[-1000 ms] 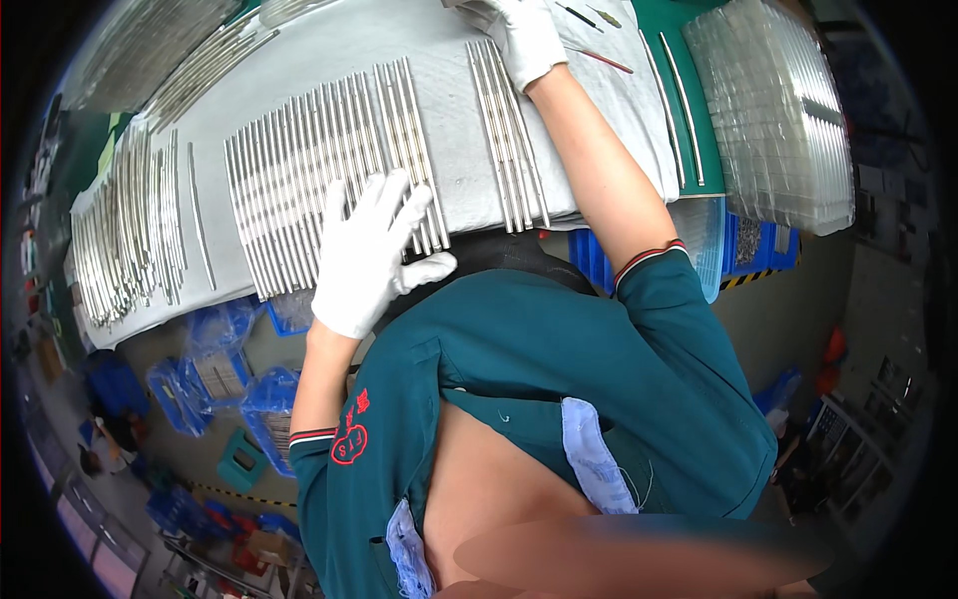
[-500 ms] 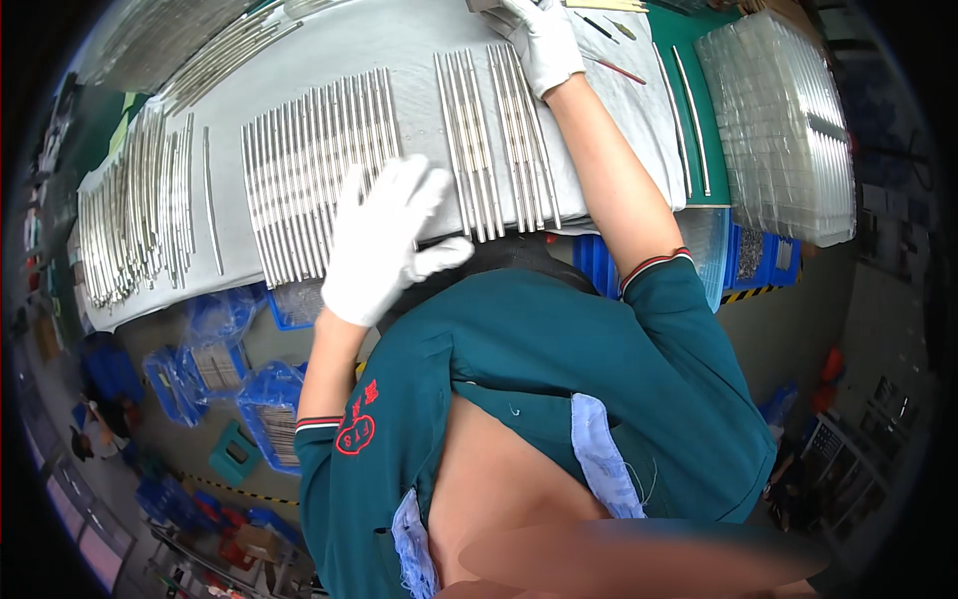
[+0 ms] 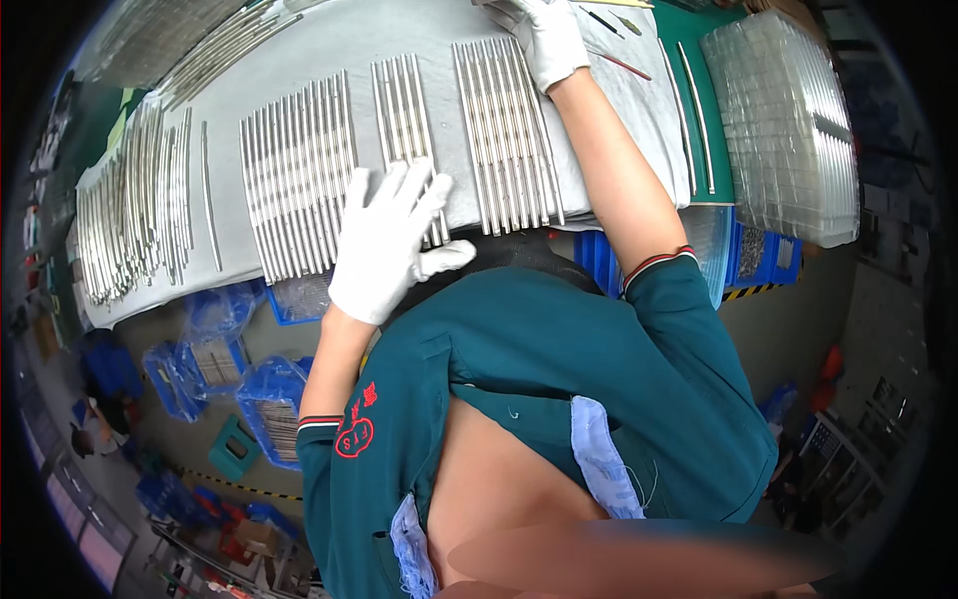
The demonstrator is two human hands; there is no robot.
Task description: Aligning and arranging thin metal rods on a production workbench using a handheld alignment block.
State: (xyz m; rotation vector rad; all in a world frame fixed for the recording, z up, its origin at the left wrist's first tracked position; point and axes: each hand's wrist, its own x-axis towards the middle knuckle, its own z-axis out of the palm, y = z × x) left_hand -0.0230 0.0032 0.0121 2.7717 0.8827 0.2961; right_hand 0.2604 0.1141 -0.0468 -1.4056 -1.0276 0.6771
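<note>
In a white glove, my left hand point(image 3: 384, 245) is open with its fingers spread. Its fingertips rest over the near ends of a small group of silver metal rods point(image 3: 401, 105), covering part of them. To the left lies a wider row of rods point(image 3: 299, 170), side by side; to the right is another row point(image 3: 504, 135). My right hand point(image 3: 551, 45), also gloved, reaches to the far side of the table beyond the right row. Its fingers are bent at the picture's upper edge, around something greyish that is mostly cut off.
A grey cloth point(image 3: 235, 95) covers the table. Loose rods point(image 3: 135, 210) lie at far left, with a single rod point(image 3: 210, 195) beside them. Stacked clear plastic trays point(image 3: 778, 130) stand at right. A thin red tool point(image 3: 624, 66) lies near my right wrist. Blue bins point(image 3: 269, 409) sit below the table.
The wide left row has become narrower, and a small group now stands apart from it. The two right groups have come together into one row. Both hands have shifted only slightly.
</note>
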